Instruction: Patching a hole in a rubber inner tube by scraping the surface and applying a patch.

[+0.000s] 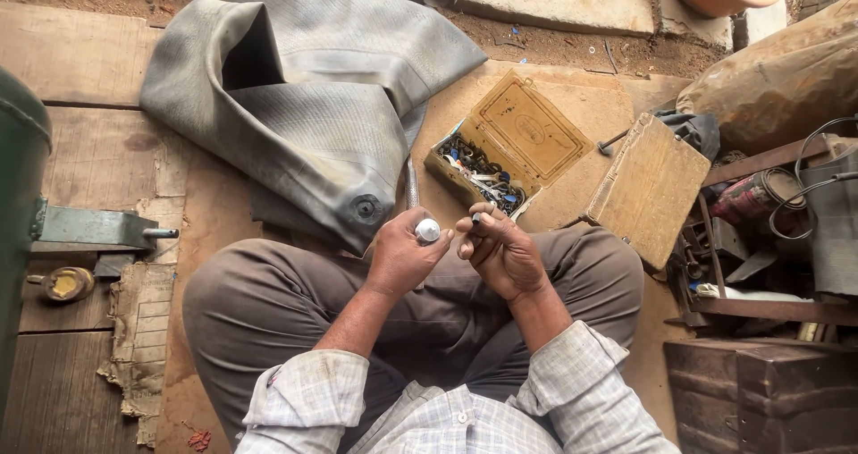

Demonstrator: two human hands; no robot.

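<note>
I sit cross-legged on a wooden platform. My left hand is closed around a small tube with a white round cap. My right hand pinches a tiny dark part at its fingertips, close beside the cap. A large grey rubber inner tube lies folded ahead of my knees, its round valve patch just left of my left hand. An open cardboard box of small valve parts and caps sits right above my hands.
A flat wooden box lies to the right. A crate of tools and cables stands at the far right, with a sack behind it. A green metal machine is at the left edge, and a small tin sits beside it.
</note>
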